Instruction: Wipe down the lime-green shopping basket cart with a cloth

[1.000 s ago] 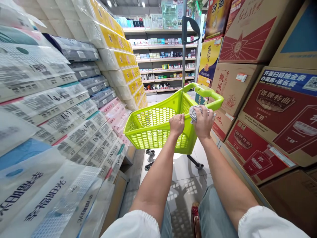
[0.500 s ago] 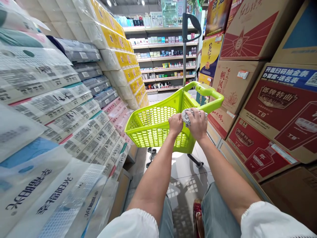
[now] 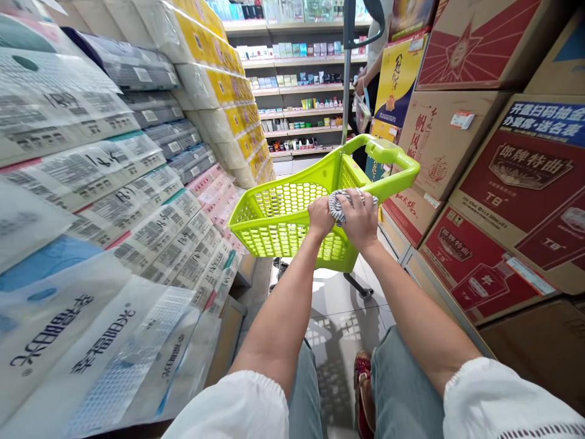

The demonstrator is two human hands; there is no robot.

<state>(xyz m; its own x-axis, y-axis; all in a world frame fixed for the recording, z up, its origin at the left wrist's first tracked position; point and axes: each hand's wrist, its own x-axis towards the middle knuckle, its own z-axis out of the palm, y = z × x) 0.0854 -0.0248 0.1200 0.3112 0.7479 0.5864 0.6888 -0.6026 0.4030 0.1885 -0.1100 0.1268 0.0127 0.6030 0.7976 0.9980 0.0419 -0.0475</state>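
A lime-green plastic shopping basket on wheels (image 3: 278, 219) stands in the aisle in front of me, tilted, with a grey pole handle (image 3: 346, 73) rising behind it. My left hand (image 3: 320, 217) is closed around the basket's near rim. My right hand (image 3: 361, 218) is right beside it, fingers closed on a grey-and-white striped cloth (image 3: 338, 204) pressed against the same rim. Both forearms reach forward from white sleeves.
Stacked packs of tissue paper (image 3: 105, 183) wall the left side. Red and brown cardboard cartons (image 3: 493, 183) are piled on the right. Shelves of small goods (image 3: 297, 91) close the aisle's far end, where another person (image 3: 372, 67) stands partly hidden. The floor is glossy grey tile (image 3: 338, 317).
My right hand with the cloth has slid left along the rim, closer to my left hand. The view has dipped, and a person has come into sight by the far cartons.
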